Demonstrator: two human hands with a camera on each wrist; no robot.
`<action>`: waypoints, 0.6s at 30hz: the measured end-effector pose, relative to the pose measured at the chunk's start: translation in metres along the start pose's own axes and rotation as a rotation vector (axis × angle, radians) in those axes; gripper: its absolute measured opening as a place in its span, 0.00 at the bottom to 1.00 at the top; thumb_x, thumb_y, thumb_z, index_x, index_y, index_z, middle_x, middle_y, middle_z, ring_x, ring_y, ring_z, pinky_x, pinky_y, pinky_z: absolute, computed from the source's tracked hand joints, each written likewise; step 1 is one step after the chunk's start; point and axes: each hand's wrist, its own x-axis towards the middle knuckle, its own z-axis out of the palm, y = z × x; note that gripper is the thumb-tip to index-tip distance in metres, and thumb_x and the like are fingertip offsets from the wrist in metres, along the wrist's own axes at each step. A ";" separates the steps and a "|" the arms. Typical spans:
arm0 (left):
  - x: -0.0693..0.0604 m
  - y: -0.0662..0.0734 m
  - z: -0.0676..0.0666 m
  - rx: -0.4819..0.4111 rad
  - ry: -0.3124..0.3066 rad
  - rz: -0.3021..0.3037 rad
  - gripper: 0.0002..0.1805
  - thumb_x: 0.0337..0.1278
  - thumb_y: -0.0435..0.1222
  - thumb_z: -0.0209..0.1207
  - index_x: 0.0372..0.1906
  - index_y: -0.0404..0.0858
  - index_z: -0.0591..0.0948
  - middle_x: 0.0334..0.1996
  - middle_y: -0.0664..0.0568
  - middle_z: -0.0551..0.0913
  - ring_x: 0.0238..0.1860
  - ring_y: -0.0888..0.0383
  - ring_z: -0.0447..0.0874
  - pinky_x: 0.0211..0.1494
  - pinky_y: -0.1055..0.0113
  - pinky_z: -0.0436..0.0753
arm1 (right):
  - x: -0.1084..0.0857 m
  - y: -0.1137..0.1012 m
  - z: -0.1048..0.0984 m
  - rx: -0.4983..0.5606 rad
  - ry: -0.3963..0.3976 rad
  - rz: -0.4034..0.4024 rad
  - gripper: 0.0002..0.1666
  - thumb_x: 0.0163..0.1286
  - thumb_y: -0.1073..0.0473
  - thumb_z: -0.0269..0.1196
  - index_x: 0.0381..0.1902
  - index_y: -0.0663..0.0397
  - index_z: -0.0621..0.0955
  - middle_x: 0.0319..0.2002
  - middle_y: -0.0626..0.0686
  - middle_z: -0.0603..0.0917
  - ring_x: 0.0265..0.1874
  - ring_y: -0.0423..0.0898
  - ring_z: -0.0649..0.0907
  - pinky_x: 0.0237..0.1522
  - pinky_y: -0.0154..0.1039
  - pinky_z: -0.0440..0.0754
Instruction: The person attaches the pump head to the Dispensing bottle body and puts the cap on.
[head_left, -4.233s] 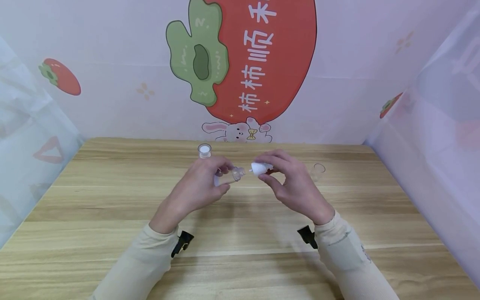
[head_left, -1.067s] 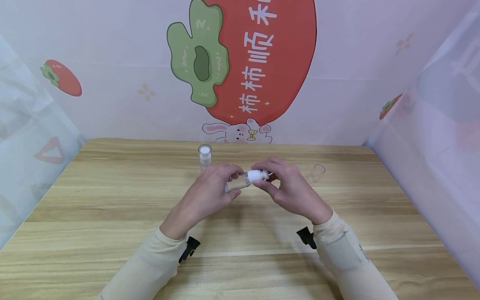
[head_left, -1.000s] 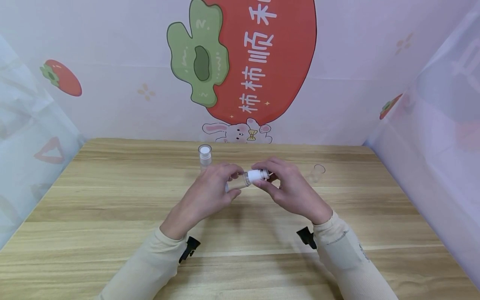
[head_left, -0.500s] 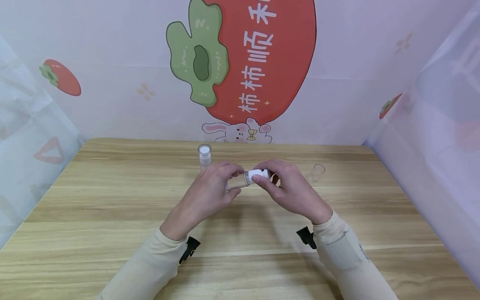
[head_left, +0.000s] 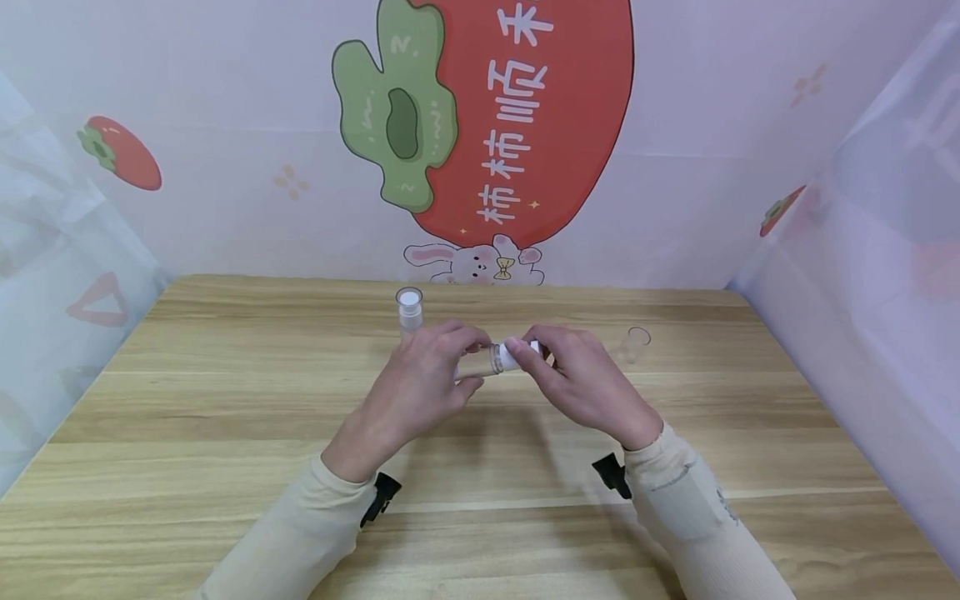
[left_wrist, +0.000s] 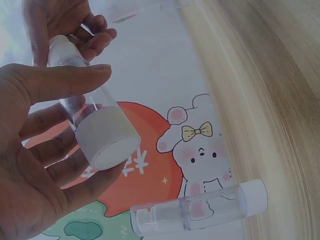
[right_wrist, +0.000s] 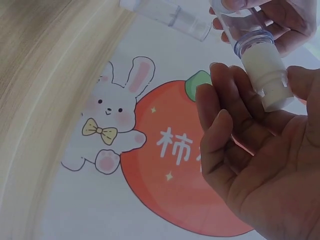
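Observation:
My left hand (head_left: pixel 416 379) grips a clear bottle (head_left: pixel 477 362), which lies sideways above the table. In the left wrist view the bottle's white base (left_wrist: pixel 107 137) points toward the camera. A white pump head (head_left: pixel 510 357) sits at the bottle's neck, and my right hand (head_left: pixel 588 379) pinches it between thumb and fingers. From the right wrist, the pump head (right_wrist: pixel 265 70) meets the bottle's clear collar (right_wrist: pixel 254 41), while the right fingers (right_wrist: pixel 240 105) are curled beside it.
A second bottle with a white top (head_left: pixel 409 310) stands behind my left hand. Right of my right hand lies a clear cap (head_left: pixel 634 343) on the wooden table (head_left: pixel 480 517). A printed cloth (head_left: pixel 225 167) hangs behind the table.
Since the oldest frame, the pump head has come from apart to against the bottle's neck. Over the last second my right thumb has shifted up across it; the left hand has barely moved.

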 end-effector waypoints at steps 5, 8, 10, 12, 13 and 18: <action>0.001 0.000 0.000 -0.007 -0.005 -0.005 0.23 0.40 0.29 0.79 0.47 0.37 0.87 0.45 0.48 0.88 0.45 0.53 0.87 0.51 0.56 0.85 | -0.001 0.000 0.000 -0.014 -0.009 0.019 0.19 0.80 0.45 0.55 0.32 0.46 0.83 0.20 0.43 0.72 0.20 0.48 0.71 0.22 0.38 0.68; 0.001 0.000 0.000 -0.017 -0.011 -0.013 0.23 0.40 0.29 0.79 0.47 0.37 0.87 0.45 0.49 0.88 0.45 0.53 0.87 0.51 0.56 0.84 | -0.001 0.000 -0.001 -0.018 -0.010 0.020 0.18 0.80 0.43 0.55 0.37 0.46 0.84 0.23 0.43 0.76 0.21 0.47 0.73 0.24 0.39 0.71; 0.001 0.000 0.000 -0.022 -0.015 -0.021 0.23 0.41 0.29 0.79 0.47 0.38 0.87 0.44 0.49 0.88 0.44 0.54 0.86 0.50 0.57 0.84 | 0.000 0.000 -0.001 -0.016 -0.006 0.015 0.18 0.80 0.43 0.55 0.42 0.47 0.85 0.27 0.43 0.79 0.24 0.45 0.75 0.28 0.39 0.75; 0.001 -0.001 0.000 -0.031 -0.020 -0.027 0.22 0.41 0.29 0.79 0.47 0.38 0.87 0.44 0.49 0.87 0.43 0.54 0.85 0.49 0.57 0.84 | 0.000 0.000 -0.002 -0.002 -0.001 0.004 0.17 0.79 0.44 0.56 0.47 0.48 0.84 0.32 0.43 0.82 0.28 0.43 0.78 0.33 0.40 0.79; 0.001 -0.001 0.000 -0.036 -0.022 -0.029 0.22 0.41 0.29 0.79 0.47 0.38 0.87 0.43 0.50 0.87 0.42 0.54 0.85 0.49 0.57 0.84 | 0.000 0.000 -0.003 0.006 0.001 -0.005 0.17 0.79 0.45 0.57 0.49 0.49 0.83 0.34 0.43 0.83 0.30 0.42 0.79 0.35 0.40 0.80; 0.002 -0.002 -0.001 -0.078 -0.022 -0.024 0.22 0.41 0.29 0.79 0.47 0.37 0.87 0.42 0.49 0.88 0.40 0.55 0.83 0.47 0.59 0.84 | 0.000 0.001 -0.003 0.042 0.009 -0.070 0.20 0.74 0.47 0.64 0.56 0.54 0.80 0.43 0.44 0.84 0.40 0.39 0.81 0.46 0.42 0.82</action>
